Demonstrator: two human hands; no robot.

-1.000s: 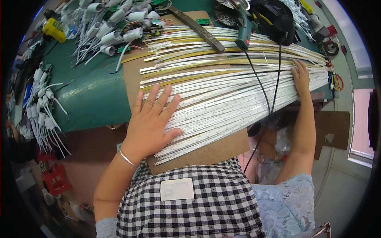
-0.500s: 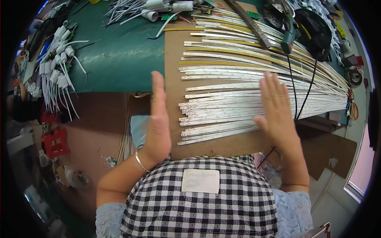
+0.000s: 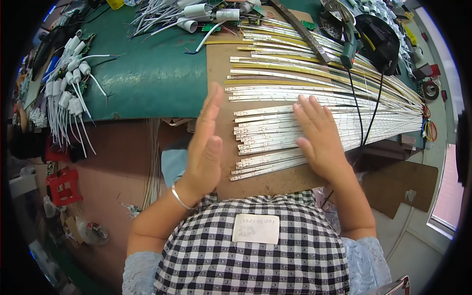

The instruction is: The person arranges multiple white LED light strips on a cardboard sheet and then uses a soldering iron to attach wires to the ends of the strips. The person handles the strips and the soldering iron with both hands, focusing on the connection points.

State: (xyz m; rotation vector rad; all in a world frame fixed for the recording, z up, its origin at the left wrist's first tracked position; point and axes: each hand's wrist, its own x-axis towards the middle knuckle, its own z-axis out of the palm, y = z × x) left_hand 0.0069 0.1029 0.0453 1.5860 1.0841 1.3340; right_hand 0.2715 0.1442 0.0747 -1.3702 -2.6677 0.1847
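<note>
Open grip, nothing held

To handle the thin strips (image 3: 269, 131) well, I would use flat palms and push gently and evenly, so none bends. The strips lie partly on a brown board (image 3: 275, 186), from the centre to the right of the frame. The left hand (image 3: 202, 147) is open, edge-on, near their ends but apart. The right hand (image 3: 320, 135) is spread open over them; whether it presses, I cannot tell.

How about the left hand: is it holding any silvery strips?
No, brown cardboard shows between the open left hand and the silvery strips.
</note>
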